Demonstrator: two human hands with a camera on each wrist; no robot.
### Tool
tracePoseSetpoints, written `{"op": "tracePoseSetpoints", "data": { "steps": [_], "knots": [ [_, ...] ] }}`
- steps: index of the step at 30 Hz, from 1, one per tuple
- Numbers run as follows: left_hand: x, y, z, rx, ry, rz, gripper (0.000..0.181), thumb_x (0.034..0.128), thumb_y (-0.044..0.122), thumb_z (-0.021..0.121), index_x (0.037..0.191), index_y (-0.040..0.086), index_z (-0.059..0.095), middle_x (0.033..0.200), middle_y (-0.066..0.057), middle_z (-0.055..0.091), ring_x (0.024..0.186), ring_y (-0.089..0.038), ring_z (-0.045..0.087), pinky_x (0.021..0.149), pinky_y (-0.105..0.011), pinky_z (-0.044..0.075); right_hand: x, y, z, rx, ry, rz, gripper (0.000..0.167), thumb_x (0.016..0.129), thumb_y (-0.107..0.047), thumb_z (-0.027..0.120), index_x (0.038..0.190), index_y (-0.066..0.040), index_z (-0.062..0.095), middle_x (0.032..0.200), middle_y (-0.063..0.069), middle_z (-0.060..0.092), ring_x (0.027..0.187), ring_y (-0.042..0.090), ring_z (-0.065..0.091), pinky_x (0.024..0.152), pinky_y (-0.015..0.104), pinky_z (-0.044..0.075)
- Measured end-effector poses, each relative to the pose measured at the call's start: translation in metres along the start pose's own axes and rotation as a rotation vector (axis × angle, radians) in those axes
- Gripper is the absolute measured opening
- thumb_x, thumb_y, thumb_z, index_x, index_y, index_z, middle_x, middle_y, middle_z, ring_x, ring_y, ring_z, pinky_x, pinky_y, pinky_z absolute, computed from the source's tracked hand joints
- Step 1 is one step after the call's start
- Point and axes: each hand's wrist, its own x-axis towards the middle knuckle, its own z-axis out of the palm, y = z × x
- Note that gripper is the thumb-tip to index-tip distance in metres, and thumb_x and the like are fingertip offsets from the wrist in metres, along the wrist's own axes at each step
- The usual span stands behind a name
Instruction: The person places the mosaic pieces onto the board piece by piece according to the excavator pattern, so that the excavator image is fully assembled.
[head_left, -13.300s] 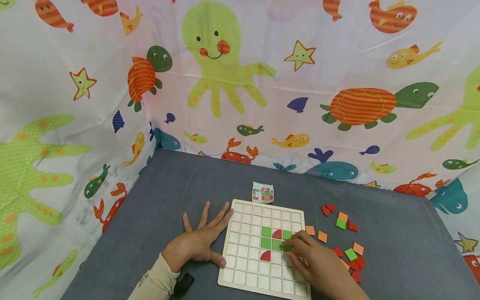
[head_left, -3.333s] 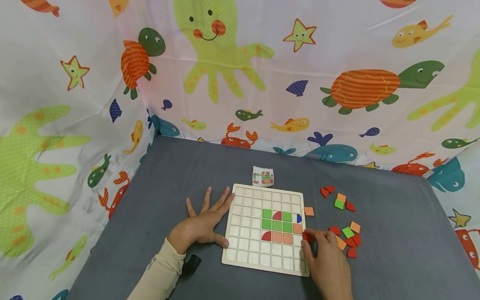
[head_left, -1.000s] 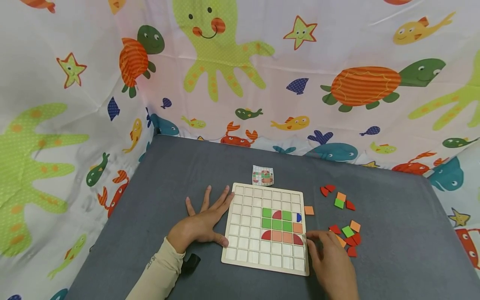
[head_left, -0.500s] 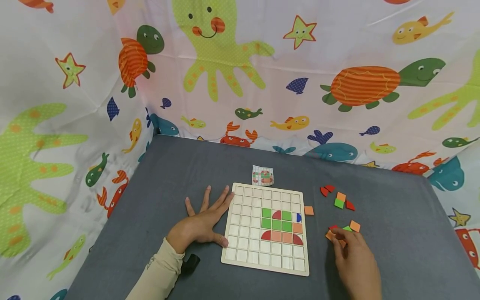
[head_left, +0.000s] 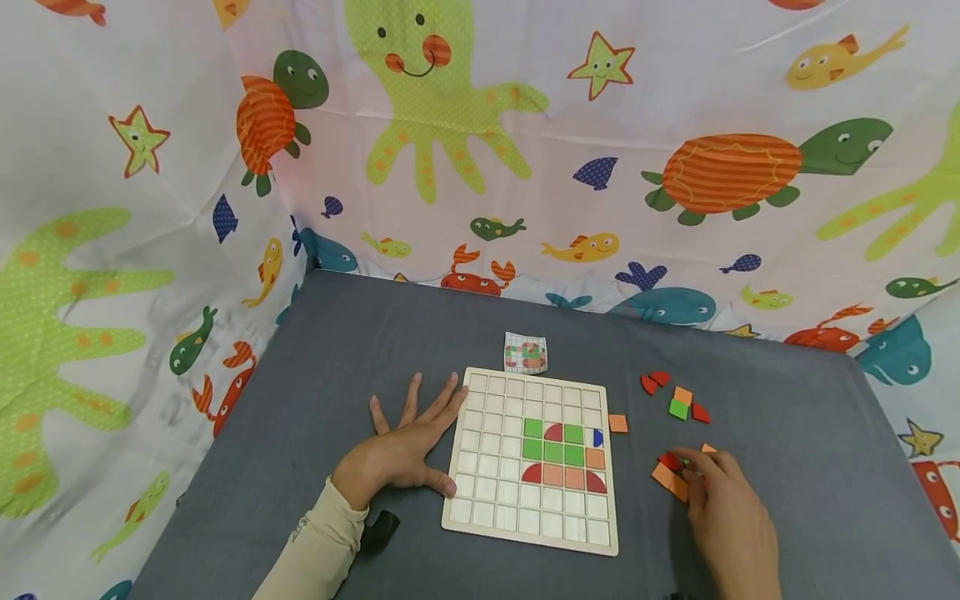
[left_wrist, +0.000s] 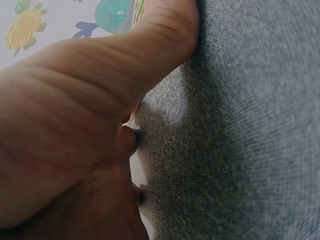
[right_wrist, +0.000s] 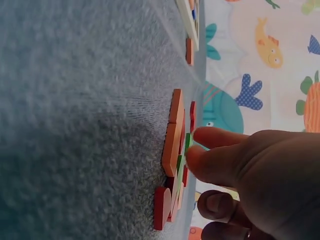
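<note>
My left hand point(head_left: 393, 454) lies spread, fingertips and thumb on the left edge of the gridded wooden board point(head_left: 454, 450); in the left wrist view the hand point(left_wrist: 90, 105) is seen close up. The board holds green squares point(head_left: 553, 452), orange squares point(head_left: 552, 475), red quarter-rounds point(head_left: 596, 481) and a blue piece point(head_left: 597, 437). My right hand point(head_left: 731, 517) is over the lower loose pile, thumb and index beside a red piece point(head_left: 669, 461) and a green one. Whether they grip one is unclear. In the right wrist view, orange pieces point(right_wrist: 172, 145) lie near the hand point(right_wrist: 250, 175).
A small pattern card point(head_left: 525, 353) lies behind the board. One orange square point(head_left: 618, 423) is beside its right edge. Red, orange and green pieces point(head_left: 678, 409) form another loose group at the right. A black object point(head_left: 379, 531) is by the left wrist. Printed curtains stand behind.
A red quarter-round now sits at the right end of the lower coloured row. My right hand has moved from the board's edge to the pile, where two orange pieces are shifted left. The left hand stays.
</note>
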Motion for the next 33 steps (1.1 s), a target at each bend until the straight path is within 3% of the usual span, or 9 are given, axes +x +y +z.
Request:
{"op": "tracePoseSetpoints", "data": {
  "steps": [6,11,13,18,26,33],
  "knots": [
    [-0.002,0.004,-0.002,0.006,0.003,-0.008,0.138,0.0711,0.052,0.092,0.172,0.036,-0.001,0.179,0.009,-0.014,0.158,-0.039,-0.033,0.1,-0.082,-0.034,0.007,0.002,0.002,-0.021,-0.046,0.009,0.026,0.094,-0.009,0.08,0.119,-0.014,0.079,0.129,0.023,0.063,0.076,0.036,0.068,0.051,0.046,0.049],
    [-0.004,0.007,-0.004,0.022,-0.006,-0.033,0.138,0.0702,0.051,0.093,0.172,0.035,0.002,0.179,0.01,-0.013,0.158,-0.039,-0.032,0.104,-0.084,-0.029,0.01,0.0,0.003,-0.02,-0.075,0.022,0.024,0.095,-0.014,0.08,0.118,-0.012,0.079,0.116,0.014,0.065,0.071,0.024,0.063,0.052,0.041,0.046],
    [-0.002,0.002,0.0,0.016,-0.004,-0.03,0.139,0.0697,0.053,0.092,0.172,0.037,-0.001,0.178,0.012,-0.016,0.157,-0.037,-0.035,0.101,-0.082,-0.033,0.012,-0.002,0.004,-0.025,-0.083,0.028,0.023,0.096,-0.016,0.08,0.119,-0.012,0.078,0.11,0.01,0.065,0.072,0.023,0.062,0.053,0.042,0.047],
    [0.001,-0.003,0.003,-0.005,0.005,-0.017,0.141,0.0696,0.053,0.092,0.171,0.039,-0.004,0.177,0.014,-0.019,0.156,-0.035,-0.038,0.099,-0.079,-0.038,0.018,-0.006,0.005,-0.04,-0.119,0.059,0.025,0.098,-0.02,0.078,0.12,-0.008,0.075,0.108,0.013,0.064,0.075,0.027,0.063,0.058,0.048,0.051],
    [-0.003,0.002,-0.001,-0.012,0.018,0.014,0.139,0.0709,0.052,0.092,0.172,0.037,-0.002,0.179,0.009,-0.014,0.158,-0.039,-0.034,0.101,-0.082,-0.033,0.03,-0.008,0.009,-0.045,-0.19,0.155,0.034,0.099,-0.029,0.077,0.118,-0.001,0.071,0.107,0.017,0.062,0.081,0.027,0.062,0.066,0.05,0.053],
    [-0.003,0.005,-0.003,0.01,-0.001,-0.017,0.137,0.0715,0.05,0.092,0.172,0.034,0.001,0.179,0.009,-0.013,0.157,-0.039,-0.034,0.103,-0.082,-0.032,0.038,-0.007,0.008,-0.044,-0.226,0.169,0.038,0.096,-0.034,0.077,0.113,-0.001,0.072,0.106,0.02,0.064,0.083,0.028,0.063,0.069,0.052,0.056]
  ]
}}
